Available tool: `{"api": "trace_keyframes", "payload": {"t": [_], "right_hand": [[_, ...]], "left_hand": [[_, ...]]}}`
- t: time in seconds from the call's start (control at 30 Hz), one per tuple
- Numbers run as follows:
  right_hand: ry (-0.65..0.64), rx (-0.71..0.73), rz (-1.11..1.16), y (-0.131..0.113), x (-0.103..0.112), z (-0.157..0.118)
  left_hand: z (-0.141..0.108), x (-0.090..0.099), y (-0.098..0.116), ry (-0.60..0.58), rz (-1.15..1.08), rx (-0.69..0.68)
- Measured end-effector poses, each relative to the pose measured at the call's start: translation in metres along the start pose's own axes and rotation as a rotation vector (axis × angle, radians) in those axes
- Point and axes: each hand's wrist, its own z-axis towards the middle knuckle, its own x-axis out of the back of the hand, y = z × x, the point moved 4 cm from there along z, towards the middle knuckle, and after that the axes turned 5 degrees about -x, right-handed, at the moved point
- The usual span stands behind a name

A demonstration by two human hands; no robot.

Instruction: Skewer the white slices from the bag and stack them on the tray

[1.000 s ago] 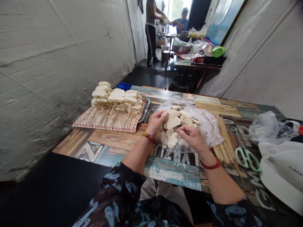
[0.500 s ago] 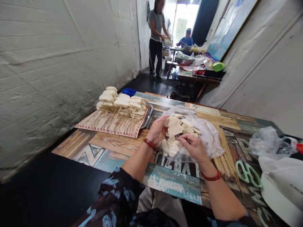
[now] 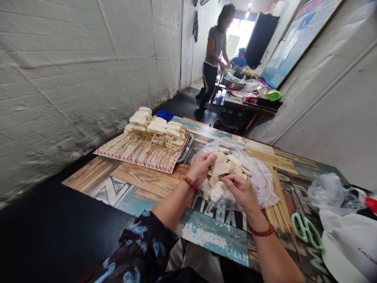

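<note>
Many pale slices (image 3: 216, 191) in open clear bag (image 3: 259, 173), middle of tabletop (image 3: 147, 179). Left hand (image 3: 200, 169) at bag's left side, thumb and fingers (image 3: 210, 158) pinching one upper slice (image 3: 220, 168). Right hand (image 3: 243, 192) over bag's near right part, thumb and fingertips (image 3: 230, 179) pressed together close to that slice; anything between them too small to tell. Left of bag: stacked slices (image 3: 157, 126) on sticks (image 3: 151, 143), stick ends toward near edge, lying over striped paper (image 3: 118, 148); metal tray (image 3: 188, 149) shows at paper's right side. Blue cloth (image 3: 165, 114) behind stack. Right of bag: loose bare skewers (image 3: 278, 208), then green-handled scissors (image 3: 306, 232), white cap (image 3: 347, 243), crumpled bag (image 3: 328, 192) behind cap. Far back, person in grey top (image 3: 216, 47) stands by another table; person in blue (image 3: 239, 62) beyond.
</note>
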Motion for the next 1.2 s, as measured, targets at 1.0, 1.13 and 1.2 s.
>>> {"api": "trace_keyframes", "payload": {"t": [1.0, 1.13, 1.2], "right_hand": [[0.041, -0.014, 0.038, 0.004, -0.006, 0.0], [0.043, -0.008, 0.017, 0.006, -0.007, 0.0], [0.038, -0.007, 0.009, 0.008, -0.008, 0.001]], "left_hand": [[0.001, -0.001, -0.005, -0.03, 0.075, -0.025], [0.0, -0.003, -0.005, -0.028, 0.064, -0.013], [-0.001, -0.004, -0.005, -0.029, 0.068, -0.003]]}}
